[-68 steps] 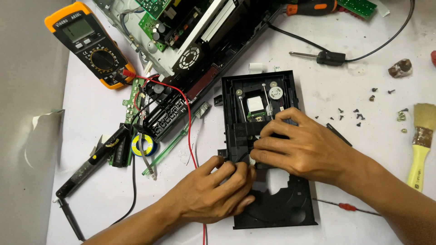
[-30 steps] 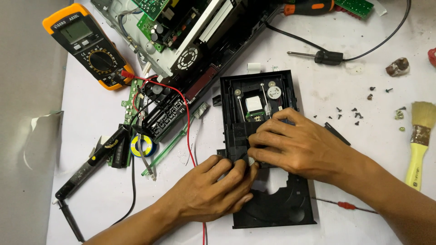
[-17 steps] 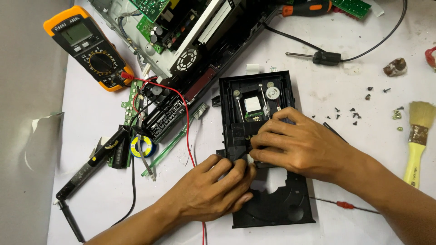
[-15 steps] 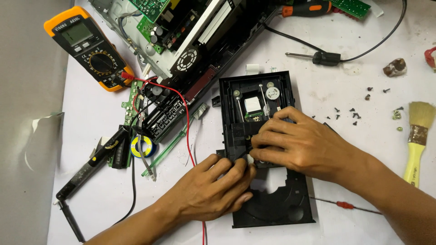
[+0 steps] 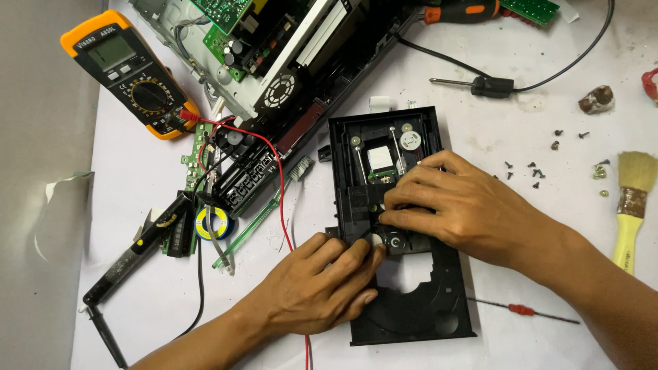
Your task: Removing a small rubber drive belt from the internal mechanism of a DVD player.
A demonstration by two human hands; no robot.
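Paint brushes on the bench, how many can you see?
1: a paint brush with a yellow handle lies at the table's right edge, beyond the right hand. Others may be hidden.

We see a white worktop (image 5: 137,192), scuffed and stained. On it lie a black drive tray (image 5: 404,288) near the middle, an opened chassis (image 5: 288,55) at the top, and a yellow multimeter (image 5: 130,72) at upper left. A soldering iron (image 5: 137,253) and a tape roll (image 5: 211,224) sit at left, beside a green brush (image 5: 264,216). At right we find loose screws (image 5: 534,171), a paintbrush (image 5: 632,205) and a thin red screwdriver (image 5: 524,310). A black probe (image 5: 480,85) lies near the top.
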